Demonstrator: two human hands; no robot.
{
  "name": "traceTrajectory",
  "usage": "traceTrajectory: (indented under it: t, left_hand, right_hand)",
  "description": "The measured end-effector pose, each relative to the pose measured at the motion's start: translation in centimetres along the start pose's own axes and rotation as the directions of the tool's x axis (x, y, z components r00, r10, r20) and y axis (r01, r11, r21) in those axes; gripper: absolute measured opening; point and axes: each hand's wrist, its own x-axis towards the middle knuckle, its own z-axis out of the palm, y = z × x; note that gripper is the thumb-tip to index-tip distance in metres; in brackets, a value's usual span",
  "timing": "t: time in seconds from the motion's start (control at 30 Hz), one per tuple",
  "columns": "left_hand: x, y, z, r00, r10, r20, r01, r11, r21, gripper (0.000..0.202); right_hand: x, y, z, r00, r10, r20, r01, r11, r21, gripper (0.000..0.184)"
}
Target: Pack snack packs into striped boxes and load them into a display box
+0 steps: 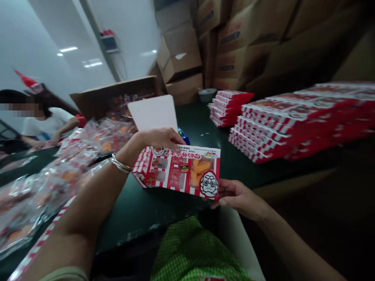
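Observation:
I hold a red-and-white striped toy box (181, 171) with a clear window over the dark green table (199, 125). My left hand (159, 138), with a metal bangle at the wrist, is closed over the box's far top edge. My right hand (237, 197) grips the near right corner, thumb on top by a cartoon face sticker. The box's white flap (154, 112) stands open behind my left hand. Orange and red toy food pieces show through the window.
Stacks of closed matching boxes (293, 125) lie at the right, with a smaller stack (227, 107) behind. Clear bags of toy pieces (58, 171) cover the left. An open carton (114, 97) and piled cardboard cartons (234, 43) stand at the back. Another person (43, 121) works at far left.

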Motion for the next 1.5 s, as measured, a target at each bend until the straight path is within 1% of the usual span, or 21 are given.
traceTrajectory:
  t: [0.2,0.4,0.5,0.53,0.6,0.67,0.73,0.83,0.9,0.97,1.0,1.03,1.07,1.1,1.13,1.2,1.23,1.33,1.37,1.43,1.5]
  left_hand:
    - [6.3,3.5,0.8,0.987,0.040,0.153,-0.044,0.999,0.023,0.033]
    - [9.9,6.2,1.7,0.977,0.085,0.194,-0.082,0.996,-0.024,0.026]
    - [10.8,7.0,2.3,0.980,0.097,0.176,-0.079,0.992,-0.103,0.025]
    - [11.0,7.2,2.7,0.984,0.107,0.140,-0.088,0.986,-0.140,0.024]
    - [11.5,7.1,4.0,0.991,0.132,-0.006,-0.129,0.958,-0.255,0.023]
    - [12.0,6.6,6.2,0.971,0.118,-0.209,-0.200,0.881,-0.428,0.025]
    - [12.7,5.6,9.1,0.927,0.039,-0.374,-0.289,0.710,-0.642,0.028]
    - [13.8,4.1,13.9,0.867,-0.110,-0.486,-0.412,0.390,-0.823,0.034]
    - [14.3,3.3,16.7,0.826,-0.185,-0.532,-0.473,0.286,-0.834,0.036]
    - [13.9,3.0,18.6,0.794,-0.248,-0.555,-0.506,0.236,-0.830,0.038]
    - [13.2,2.9,19.2,0.788,-0.265,-0.556,-0.514,0.216,-0.830,0.041]
    - [12.1,2.8,19.5,0.788,-0.260,-0.558,-0.514,0.220,-0.829,0.046]
    - [10.7,2.7,19.6,0.795,-0.232,-0.560,-0.501,0.270,-0.822,0.052]
    - [8.8,2.6,19.4,0.803,-0.188,-0.565,-0.473,0.373,-0.798,0.056]
    - [6.6,2.3,19.0,0.809,-0.140,-0.571,-0.431,0.520,-0.738,0.055]
    - [1.9,1.3,17.2,0.798,-0.069,-0.598,-0.309,0.806,-0.505,0.038]
    - [-0.3,0.5,15.8,0.770,-0.059,-0.635,-0.250,0.888,-0.385,0.026]
    - [-4.5,-3.0,9.8,0.632,-0.097,-0.769,-0.128,0.965,-0.228,0.024]
    - [-4.9,-4.6,7.6,0.615,-0.134,-0.777,-0.050,0.977,-0.207,0.023]
    - [-4.3,-7.9,3.8,0.623,-0.184,-0.760,0.046,0.979,-0.199,0.018]
    - [-2.5,-11.0,1.4,0.647,-0.200,-0.736,0.058,0.975,-0.214,0.011]
  right_hand:
    - [-4.5,0.5,-1.3,0.989,-0.107,-0.098,0.112,0.992,0.053,0.046]
    - [-7.2,0.8,-2.4,0.966,-0.170,-0.192,0.193,0.975,0.108,0.045]
    - [-8.3,1.4,-3.0,0.939,-0.185,-0.289,0.221,0.971,0.096,0.049]
    - [-8.6,1.7,-3.3,0.918,-0.204,-0.340,0.249,0.964,0.094,0.049]
    - [-8.7,2.4,-4.0,0.853,-0.261,-0.452,0.332,0.939,0.084,0.049]
    - [-8.2,2.7,-4.7,0.772,-0.318,-0.550,0.411,0.910,0.050,0.050]
    - [-7.4,2.3,-5.2,0.706,-0.341,-0.621,0.430,0.903,-0.007,0.051]
    - [-6.3,0.7,-5.3,0.649,-0.312,-0.694,0.351,0.932,-0.090,0.046]
    - [-5.8,-0.7,-5.4,0.624,-0.294,-0.724,0.278,0.949,-0.146,0.047]
    - [-5.2,-2.3,-5.7,0.627,-0.278,-0.728,0.187,0.960,-0.206,0.051]
    - [-4.9,-3.3,-5.9,0.646,-0.262,-0.717,0.133,0.964,-0.232,0.054]
    - [-4.4,-4.3,-6.2,0.676,-0.232,-0.700,0.070,0.965,-0.252,0.056]
    - [-3.9,-5.4,-6.5,0.708,-0.192,-0.680,0.002,0.963,-0.270,0.056]
    - [-3.3,-6.6,-6.8,0.736,-0.155,-0.659,-0.061,0.954,-0.293,0.055]
    - [-2.5,-8.0,-7.0,0.754,-0.135,-0.643,-0.110,0.939,-0.326,0.052]
    - [-0.4,-11.0,-7.0,0.785,-0.139,-0.604,-0.167,0.891,-0.423,0.044]
    - [1.0,-12.5,-6.7,0.807,-0.159,-0.569,-0.175,0.856,-0.487,0.042]
    - [6.3,-16.6,-4.8,0.908,-0.204,-0.367,-0.116,0.717,-0.687,0.042]
    - [8.5,-17.5,-3.9,0.936,-0.210,-0.282,-0.074,0.666,-0.742,0.043]
    - [12.8,-18.6,-2.1,0.967,-0.212,-0.138,0.014,0.591,-0.807,0.047]
    - [16.8,-18.7,-0.7,0.985,-0.168,-0.040,0.064,0.570,-0.819,0.051]
